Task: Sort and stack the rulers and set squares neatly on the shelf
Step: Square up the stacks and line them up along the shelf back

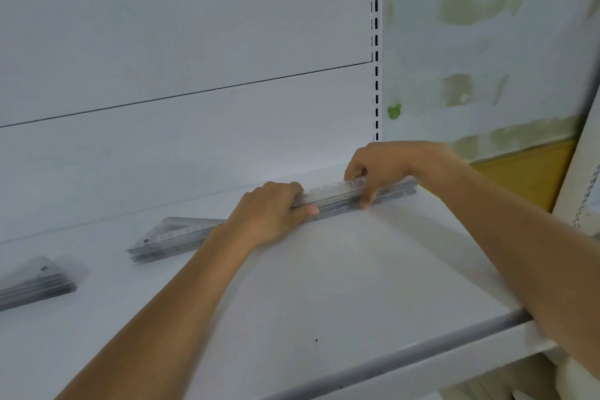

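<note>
A: Long stack (334, 200)?
B: Frame centre, on shelf (324, 286), near its back. Left hand (269, 214) grips mid-length, right hand (380, 169) toward right end.
A: Second stack (35, 282)?
B: Lower left, well apart (cut by frame edge).

Soft, even light — slight blur, curved edges.

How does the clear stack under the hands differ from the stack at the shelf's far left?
The left hand and right hand grip the held stack; the left stack lies untouched. The held stack sits near the back of the shelf, the left stack nearer the front, cut by the picture's edge. Both are clear plastic, lying flat.
</note>
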{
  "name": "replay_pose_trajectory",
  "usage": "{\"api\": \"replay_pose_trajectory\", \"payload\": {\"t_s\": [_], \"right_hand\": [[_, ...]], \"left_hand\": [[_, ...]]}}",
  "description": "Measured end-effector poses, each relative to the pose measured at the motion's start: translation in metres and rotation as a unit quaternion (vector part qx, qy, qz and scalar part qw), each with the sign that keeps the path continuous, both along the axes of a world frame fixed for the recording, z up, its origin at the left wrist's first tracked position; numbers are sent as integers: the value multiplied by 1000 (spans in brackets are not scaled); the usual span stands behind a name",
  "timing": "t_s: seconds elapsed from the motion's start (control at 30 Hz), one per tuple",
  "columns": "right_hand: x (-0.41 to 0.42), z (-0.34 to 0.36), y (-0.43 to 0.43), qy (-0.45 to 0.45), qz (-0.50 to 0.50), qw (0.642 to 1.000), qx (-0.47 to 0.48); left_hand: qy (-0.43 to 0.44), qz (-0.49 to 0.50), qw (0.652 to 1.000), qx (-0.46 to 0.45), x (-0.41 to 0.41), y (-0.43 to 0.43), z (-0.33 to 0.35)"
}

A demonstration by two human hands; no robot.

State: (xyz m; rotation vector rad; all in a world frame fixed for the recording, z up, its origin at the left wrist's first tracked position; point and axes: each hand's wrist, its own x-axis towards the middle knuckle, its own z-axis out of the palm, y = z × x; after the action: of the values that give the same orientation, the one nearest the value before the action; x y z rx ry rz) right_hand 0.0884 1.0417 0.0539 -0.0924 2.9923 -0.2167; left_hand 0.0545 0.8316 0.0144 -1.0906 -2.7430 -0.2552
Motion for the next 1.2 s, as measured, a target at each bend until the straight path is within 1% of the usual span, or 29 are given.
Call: {"api": "replay_pose_trajectory", "payload": {"t_s": [0.13, 0.3, 0.4, 0.47, 0.63, 0.8, 0.93, 1.1, 1.2], "right_hand": [[-8, 3, -1, -16, -3, 1000, 23], [-7, 0, 6, -24, 3, 1000, -7], [-5, -2, 7, -3, 6, 1000, -24], [-3, 0, 6, -6, -3, 1000, -24], [-1, 0, 4, -16, -4, 1000, -22], [7, 1, 6, -8, -23, 1000, 17], [8, 2, 5, 5, -40, 999, 24], [9, 0, 10, 0, -39, 999, 13], [10, 2, 13, 1, -30, 999, -29]], "left_hand": [[-9, 3, 1000, 9, -1, 0, -2], [-9, 24, 998, 50, -1, 4, -7], [-1, 30, 999, 37, 0, 4, -6], [-11, 34, 999, 29, -1, 5, -5], [-37, 39, 997, 47, -3, 4, -6], [-23, 21, 999, 40, -3, 1, -5], [-34, 0, 999, 34, -5, -3, -2], [-10, 13, 999, 36, -4, -5, -4], [7, 20, 999, 41, -4, -7, -2]]}}
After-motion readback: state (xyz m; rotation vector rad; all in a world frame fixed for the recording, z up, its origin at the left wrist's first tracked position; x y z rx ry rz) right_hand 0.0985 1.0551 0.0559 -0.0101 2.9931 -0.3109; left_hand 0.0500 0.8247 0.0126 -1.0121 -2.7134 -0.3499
